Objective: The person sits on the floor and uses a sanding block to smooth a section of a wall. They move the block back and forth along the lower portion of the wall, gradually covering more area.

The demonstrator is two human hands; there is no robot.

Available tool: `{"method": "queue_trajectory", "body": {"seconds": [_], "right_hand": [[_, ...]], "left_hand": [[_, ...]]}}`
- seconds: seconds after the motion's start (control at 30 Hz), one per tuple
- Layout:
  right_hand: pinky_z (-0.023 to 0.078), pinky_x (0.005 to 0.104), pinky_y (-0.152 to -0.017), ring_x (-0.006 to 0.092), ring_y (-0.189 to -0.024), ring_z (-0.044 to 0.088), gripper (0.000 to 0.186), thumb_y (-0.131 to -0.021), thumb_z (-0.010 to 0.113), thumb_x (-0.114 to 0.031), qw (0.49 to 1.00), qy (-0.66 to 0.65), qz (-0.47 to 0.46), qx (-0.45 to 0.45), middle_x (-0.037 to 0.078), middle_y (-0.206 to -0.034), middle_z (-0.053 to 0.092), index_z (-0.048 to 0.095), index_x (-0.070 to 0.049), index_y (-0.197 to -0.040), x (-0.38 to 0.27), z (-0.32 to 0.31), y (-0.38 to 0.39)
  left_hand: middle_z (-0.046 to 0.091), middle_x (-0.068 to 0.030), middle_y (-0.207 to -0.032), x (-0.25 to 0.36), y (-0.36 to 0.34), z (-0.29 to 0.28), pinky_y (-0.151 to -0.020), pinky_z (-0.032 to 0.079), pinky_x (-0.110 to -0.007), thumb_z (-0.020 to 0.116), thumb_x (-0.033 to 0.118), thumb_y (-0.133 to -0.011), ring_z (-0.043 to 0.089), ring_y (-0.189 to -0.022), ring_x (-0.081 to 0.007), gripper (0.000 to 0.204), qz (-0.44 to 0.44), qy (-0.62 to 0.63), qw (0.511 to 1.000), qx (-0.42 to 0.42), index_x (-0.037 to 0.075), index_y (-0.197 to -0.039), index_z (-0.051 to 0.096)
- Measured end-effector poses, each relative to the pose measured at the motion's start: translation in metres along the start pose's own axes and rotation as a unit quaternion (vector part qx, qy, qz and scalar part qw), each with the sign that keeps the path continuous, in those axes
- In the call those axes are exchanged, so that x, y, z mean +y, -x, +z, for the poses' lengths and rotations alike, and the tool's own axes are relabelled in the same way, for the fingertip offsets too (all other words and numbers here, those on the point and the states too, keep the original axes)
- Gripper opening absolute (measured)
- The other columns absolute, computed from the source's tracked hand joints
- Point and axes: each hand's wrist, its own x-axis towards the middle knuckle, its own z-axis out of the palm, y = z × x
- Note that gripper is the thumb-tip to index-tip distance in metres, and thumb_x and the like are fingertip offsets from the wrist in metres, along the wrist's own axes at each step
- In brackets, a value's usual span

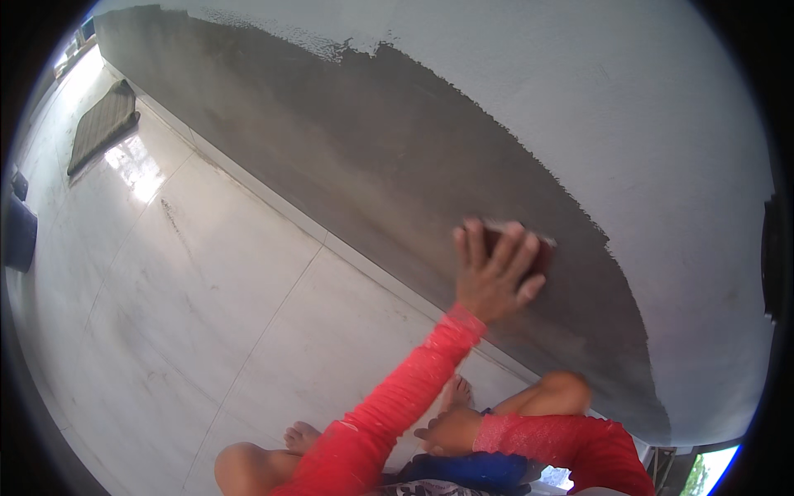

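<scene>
My left hand (495, 277) presses a dark red piece of sandpaper (542, 258) against the grey-coated lower part of the wall (372, 140). Its fingers are spread over the sandpaper, with the thumb towards the right, and they are slightly blurred. Most of the sandpaper is hidden under the palm, so its thickness cannot be told. My right hand (453, 434) hangs loosely beside my bent right knee, fingers a little apart, with nothing visible in it. Both forearms wear red sleeves dusted with pale powder.
Above a ragged edge, the wall is white (662, 182). A pale skirting strip (389, 285) runs between wall and tiled floor (207, 273). A folded striped mat (103, 128) lies far left, near a dark blue container (21, 234). My bare feet and knees are close below.
</scene>
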Motion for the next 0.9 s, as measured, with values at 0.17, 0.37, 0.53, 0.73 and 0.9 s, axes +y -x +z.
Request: {"method": "queue_trajectory", "body": {"seconds": [0.17, 0.37, 0.53, 0.73, 0.9], "right_hand": [[0.054, 0.0501, -0.084, 0.0385, -0.097, 0.07, 0.046, -0.091, 0.065, -0.034, 0.996, -0.074, 0.02, -0.051, 0.017, -0.105, 0.071, 0.058, -0.009, -0.129, -0.021, -0.002, 0.034], [0.051, 0.0521, -0.092, 0.0385, -0.102, 0.07, 0.044, -0.094, 0.064, -0.035, 0.996, -0.074, 0.039, -0.035, 0.018, -0.102, 0.073, 0.058, -0.008, -0.127, -0.018, -0.003, 0.03], [0.05, 0.0507, -0.092, 0.0369, -0.101, 0.07, 0.043, -0.094, 0.065, -0.036, 0.997, -0.078, 0.018, 0.0, 0.017, -0.104, 0.072, 0.06, -0.009, -0.127, -0.026, -0.017, 0.025], [0.05, 0.0496, -0.088, 0.0357, -0.099, 0.07, 0.044, -0.093, 0.066, -0.037, 0.995, -0.082, 0.048, 0.017, 0.016, -0.103, 0.072, 0.06, -0.009, -0.127, -0.036, -0.014, 0.053], [0.05, 0.0486, -0.087, 0.0349, -0.097, 0.07, 0.042, -0.093, 0.066, -0.035, 0.996, -0.081, 0.02, 0.024, 0.014, -0.1, 0.072, 0.061, -0.01, -0.125, -0.041, -0.017, 0.037]], "left_hand": [[0.012, -0.0211, -0.17, -0.197, -0.118, -0.042, -0.124, 0.008, -0.058, 0.037, 0.041, -0.108, 0.006, -0.154, -0.0509, 0.069, -0.199, -0.018, 0.975, 0.098, 0.006, -0.164, 0.016], [0.009, -0.0184, -0.171, 0.023, -0.017, -0.003, -0.12, 0.002, -0.067, 0.036, 0.056, -0.104, -0.001, -0.154, -0.0527, 0.078, -0.145, 0.063, 0.987, 0.039, 0.012, -0.165, 0.016], [0.016, -0.0138, -0.171, -0.003, -0.004, -0.006, -0.12, 0.002, -0.068, 0.038, 0.067, -0.1, 0.0, -0.154, -0.0524, 0.08, -0.071, 0.056, 0.996, -0.026, 0.016, -0.162, 0.029], [0.007, -0.0203, -0.171, -0.154, -0.119, -0.061, -0.123, 0.002, -0.061, 0.035, 0.055, -0.106, 0.0, -0.154, -0.0511, 0.079, -0.284, 0.094, 0.951, 0.079, 0.007, -0.165, 0.011], [0.001, -0.0183, -0.172, -0.014, -0.018, -0.011, -0.121, -0.001, -0.065, 0.026, 0.06, -0.106, -0.002, -0.156, -0.048, 0.08, -0.192, 0.056, 0.979, 0.051, 0.005, -0.163, 0.016]]}}
